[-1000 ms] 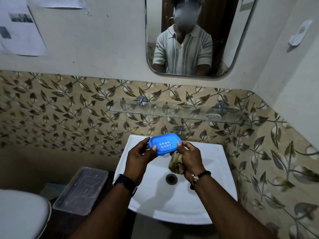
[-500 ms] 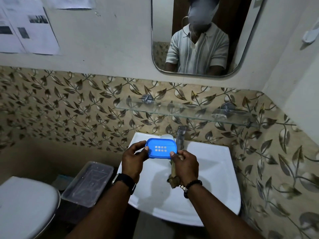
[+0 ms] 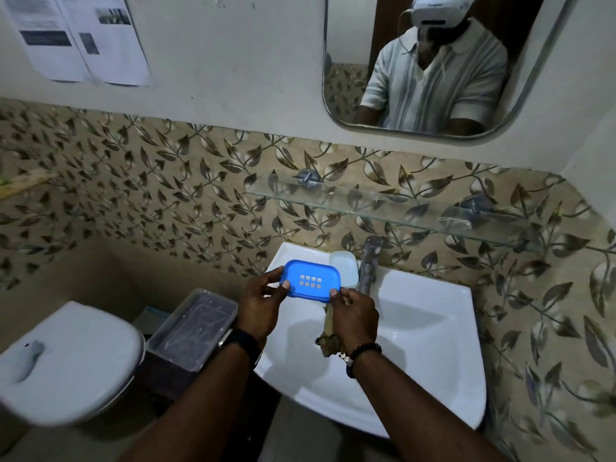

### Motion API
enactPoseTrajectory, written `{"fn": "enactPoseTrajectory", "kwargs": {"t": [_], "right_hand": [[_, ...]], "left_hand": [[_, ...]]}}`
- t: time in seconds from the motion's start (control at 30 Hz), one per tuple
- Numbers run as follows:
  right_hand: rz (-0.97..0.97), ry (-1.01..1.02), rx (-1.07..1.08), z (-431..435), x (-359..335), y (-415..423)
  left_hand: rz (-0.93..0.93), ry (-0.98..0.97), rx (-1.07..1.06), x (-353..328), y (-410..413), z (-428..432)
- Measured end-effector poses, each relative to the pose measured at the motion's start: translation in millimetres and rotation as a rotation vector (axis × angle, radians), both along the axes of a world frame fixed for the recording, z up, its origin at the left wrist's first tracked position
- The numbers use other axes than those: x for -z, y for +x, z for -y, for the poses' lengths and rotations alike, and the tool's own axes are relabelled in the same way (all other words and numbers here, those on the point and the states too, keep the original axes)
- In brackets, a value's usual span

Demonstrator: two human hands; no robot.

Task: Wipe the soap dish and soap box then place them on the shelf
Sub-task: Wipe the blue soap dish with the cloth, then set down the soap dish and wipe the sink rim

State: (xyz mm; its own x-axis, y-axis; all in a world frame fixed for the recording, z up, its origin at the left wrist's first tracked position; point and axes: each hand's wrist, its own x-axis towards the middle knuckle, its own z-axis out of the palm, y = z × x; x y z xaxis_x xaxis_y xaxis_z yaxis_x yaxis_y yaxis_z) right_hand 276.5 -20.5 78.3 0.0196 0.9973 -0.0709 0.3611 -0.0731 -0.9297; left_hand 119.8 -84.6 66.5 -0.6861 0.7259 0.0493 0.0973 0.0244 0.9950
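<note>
Over a white sink (image 3: 430, 331), beneath the glass shelf (image 3: 383, 210), a person's left hand (image 3: 260, 305) and right hand (image 3: 355, 318) pinch the blue soap dish (image 3: 310, 283) by its ends, the right also clutching a cloth (image 3: 328, 341), the white soap box (image 3: 345, 265) behind by the tap (image 3: 368, 261); fingertip holds risk a drop, and the wall notices (image 3: 83, 38) are too blurred to read.

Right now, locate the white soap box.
Head view: the white soap box sits at the back of the sink, just left of the tap, behind the blue soap dish.

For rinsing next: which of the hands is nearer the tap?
Right. The right hand is just in front of the tap; the left hand is farther left, across the soap dish.
</note>
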Motion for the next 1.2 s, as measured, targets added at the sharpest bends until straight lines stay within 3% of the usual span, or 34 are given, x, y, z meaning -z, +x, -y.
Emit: {"fn": "enactPoseTrajectory", "kwargs": {"t": [0.33,0.63,0.87,1.0,1.2], "right_hand": [[0.081,-0.047,-0.110,-37,22,-61],[0.139,-0.190,0.056,-98,53,-115],[0.308,-0.187,0.127,-127,59,-134],[0.423,-0.203,0.103,-135,59,-139],[0.541,-0.195,0.005,-144,63,-140]], "left_hand": [[-0.012,-0.111,-0.035,14,-59,-47],[-0.007,-0.233,0.012,54,-108,-126],[-0.255,-0.362,0.135,84,-119,-159],[-0.490,-0.333,0.128,91,-122,-166],[-0.725,-0.467,0.157,100,-125,-169]]}}
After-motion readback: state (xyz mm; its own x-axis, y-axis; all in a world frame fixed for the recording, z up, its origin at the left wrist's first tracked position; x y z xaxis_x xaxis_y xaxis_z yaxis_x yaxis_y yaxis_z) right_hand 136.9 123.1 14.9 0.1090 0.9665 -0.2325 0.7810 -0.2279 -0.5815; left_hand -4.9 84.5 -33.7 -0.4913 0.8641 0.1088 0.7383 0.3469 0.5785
